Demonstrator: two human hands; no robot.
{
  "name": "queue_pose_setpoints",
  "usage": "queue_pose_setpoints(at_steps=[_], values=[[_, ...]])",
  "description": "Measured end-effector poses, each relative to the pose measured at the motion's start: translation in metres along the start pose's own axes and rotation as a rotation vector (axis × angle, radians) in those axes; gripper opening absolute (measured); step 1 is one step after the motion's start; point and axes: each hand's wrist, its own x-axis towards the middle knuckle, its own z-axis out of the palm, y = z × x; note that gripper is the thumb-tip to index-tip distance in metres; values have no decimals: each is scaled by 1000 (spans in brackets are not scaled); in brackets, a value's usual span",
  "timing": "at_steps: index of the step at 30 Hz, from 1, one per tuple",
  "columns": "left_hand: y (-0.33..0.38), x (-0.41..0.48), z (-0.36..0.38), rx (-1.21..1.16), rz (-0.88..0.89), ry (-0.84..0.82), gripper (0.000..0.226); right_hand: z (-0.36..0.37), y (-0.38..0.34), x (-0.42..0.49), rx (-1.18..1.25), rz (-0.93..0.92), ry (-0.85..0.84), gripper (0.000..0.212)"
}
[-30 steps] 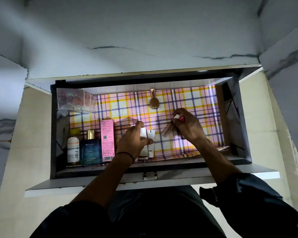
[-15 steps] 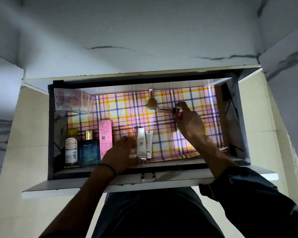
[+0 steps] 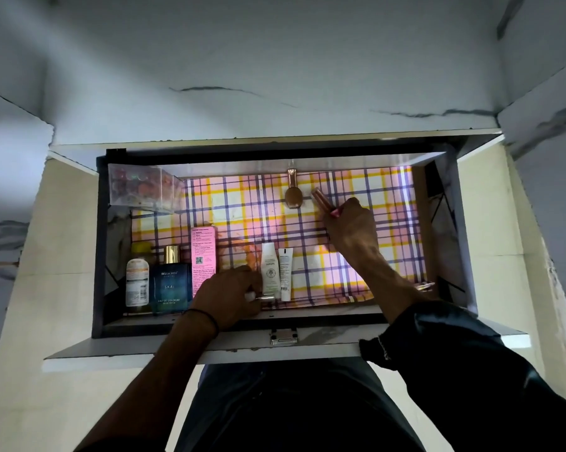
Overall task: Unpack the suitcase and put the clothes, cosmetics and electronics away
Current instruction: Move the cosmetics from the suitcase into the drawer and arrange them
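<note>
The right hand (image 3: pixel 350 230) is reaching to the far part of the open drawer (image 3: pixel 438 236), its fingers curling round a slim lip gloss tube (image 3: pixel 322 201) and pinching it near its pink end. The tube's rose-gold end is pointing away from the hand, up and to the left, and is lying just beside a rose-gold compact brush (image 3: pixel 293 192) that is resting on the plaid liner (image 3: pixel 242 207).

The left hand (image 3: pixel 229 295) is sitting at the near edge of the drawer with its fingers curling inward. Its fingertips are touching the silvery bottom end of the taller white tube (image 3: pixel 270 270); whether they are actually gripping it cannot be told. A thinner white tube (image 3: pixel 285 275) is standing just to the right of that one, between the two hands.

To the left of the left hand, a pink box (image 3: pixel 204 256), a blue cologne bottle (image 3: pixel 171 283) and a yellow-capped bottle (image 3: pixel 137 280) are standing in a row. A clear box (image 3: pixel 141 187) of colourful bits is sitting in the far left corner, well apart from both hands.
</note>
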Motion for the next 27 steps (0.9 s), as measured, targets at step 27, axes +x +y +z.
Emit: queue_pose_setpoints(at_steps=[27], values=[[32, 109, -52, -687, -502, 611, 19, 7, -22, 3, 212, -172, -25, 21]])
